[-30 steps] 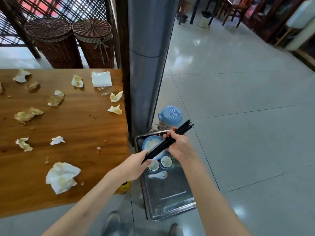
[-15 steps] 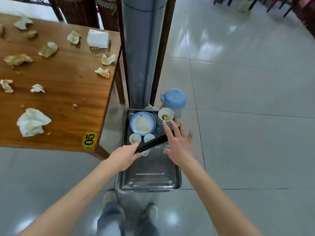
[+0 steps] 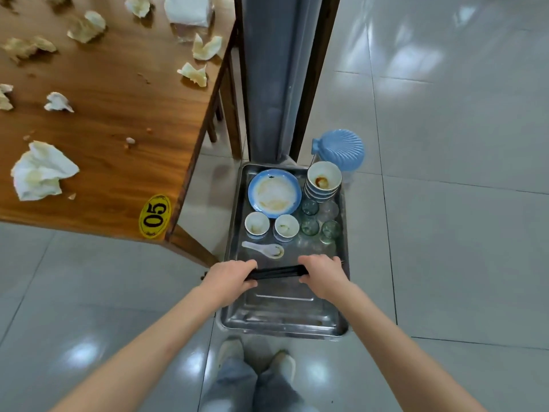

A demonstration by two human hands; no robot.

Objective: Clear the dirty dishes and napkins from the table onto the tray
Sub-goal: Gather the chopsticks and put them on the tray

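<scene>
Hard to count here: the black chopsticks [image 3: 274, 272] read as one dark bundle, both ends buried inside the fists, just a stub poking out past the left knuckles. The glass tumblers [image 3: 320, 223] on the tray's right side blur into the steel, so their number is unclear. The table [image 3: 118, 93] is cut off at the left and top edges, napkins running out of view with it.

One label reads clean: a yellow oval sticker [image 3: 154, 216] on the table's near corner, "05".

Now the hands. Left hand [image 3: 230, 278] curled round one end of the chopsticks, right hand [image 3: 322, 275] curled round the other, knuckles up, both arms stretched straight out, bundle level across the metal tray [image 3: 282, 316] on the floor.

On that tray: blue-rimmed plate [image 3: 274, 193], stack of bowls [image 3: 323, 181], two small cups [image 3: 270, 226], a white soup spoon [image 3: 263, 249] just beyond the chopsticks.

Up on the table, crumpled napkins [image 3: 41, 171] lie scattered. A blue pitcher lid [image 3: 340, 148] sits behind the tray.
</scene>
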